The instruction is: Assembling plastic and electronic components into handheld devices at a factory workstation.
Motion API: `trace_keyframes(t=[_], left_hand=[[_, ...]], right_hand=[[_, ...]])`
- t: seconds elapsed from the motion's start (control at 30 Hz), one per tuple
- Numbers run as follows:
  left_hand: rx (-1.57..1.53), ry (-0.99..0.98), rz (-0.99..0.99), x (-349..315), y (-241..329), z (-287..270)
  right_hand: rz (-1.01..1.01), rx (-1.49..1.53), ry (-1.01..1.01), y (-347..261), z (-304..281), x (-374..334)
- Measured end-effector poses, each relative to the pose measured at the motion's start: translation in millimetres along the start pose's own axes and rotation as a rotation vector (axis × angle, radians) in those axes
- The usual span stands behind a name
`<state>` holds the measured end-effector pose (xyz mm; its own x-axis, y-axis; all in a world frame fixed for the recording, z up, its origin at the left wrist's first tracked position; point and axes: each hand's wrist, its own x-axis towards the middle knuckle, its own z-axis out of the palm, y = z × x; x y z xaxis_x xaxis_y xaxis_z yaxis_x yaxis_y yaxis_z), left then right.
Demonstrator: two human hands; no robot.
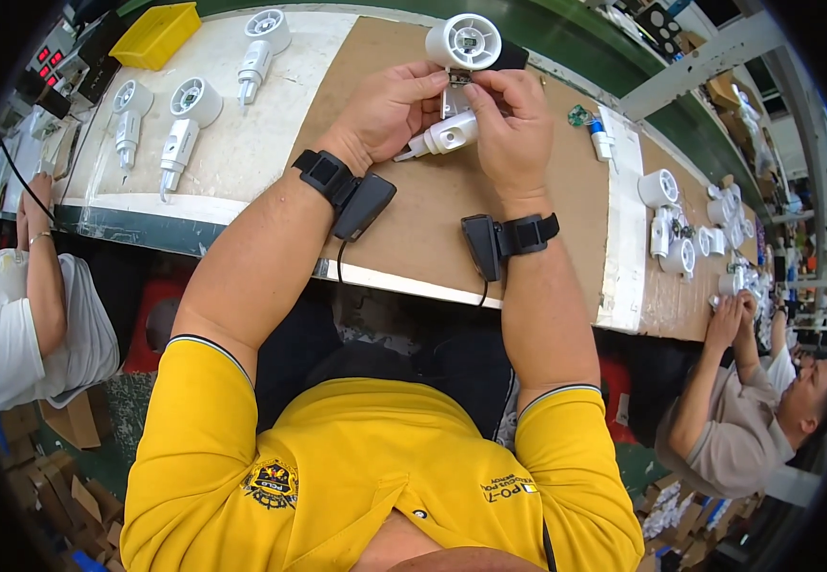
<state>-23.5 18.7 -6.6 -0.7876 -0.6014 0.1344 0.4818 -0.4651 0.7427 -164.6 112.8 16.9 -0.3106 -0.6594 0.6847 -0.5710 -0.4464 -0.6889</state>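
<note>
Over the brown board, both my hands are closed on a white plastic device with a round, spoked head (pixel 464 42). My left hand (pixel 399 107) pinches it from the left, just below the head. From the right, my right hand (pixel 514 129) grips the same neck between thumb and fingers. A small dark and metallic part (pixel 459 78) shows between my fingertips. Below it is a white, tapered handle piece (pixel 444 136) with a round hole, lying at a slant; my fingers partly hide where it meets the neck.
Several similar white devices (pixel 183 129) lie on the table to the left, near a yellow bin (pixel 154 35). A white and blue piece with green bits (pixel 601 139) lies to the right. More white parts (pixel 659 189) sit beyond, by a co-worker (pixel 742 410). Another person (pixel 42 315) sits at left.
</note>
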Motion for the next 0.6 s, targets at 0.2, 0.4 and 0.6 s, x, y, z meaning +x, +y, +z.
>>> trace_keyframes(t=[0.2, 0.4, 0.6], left_hand=[[0.037, 0.051, 0.004, -0.4, 1.9, 0.7], [0.013, 0.054, 0.023, -0.9, 1.7, 4.7], [0.001, -0.023, -0.003, -2.7, 7.0, 5.6]], right_hand=[[0.044, 0.010, -0.065, 1.4, -1.4, 3.7], [0.061, 0.002, -0.007, -2.1, -1.1, -2.2], [0.020, 0.024, -0.067, -0.6, -4.9, -0.4]])
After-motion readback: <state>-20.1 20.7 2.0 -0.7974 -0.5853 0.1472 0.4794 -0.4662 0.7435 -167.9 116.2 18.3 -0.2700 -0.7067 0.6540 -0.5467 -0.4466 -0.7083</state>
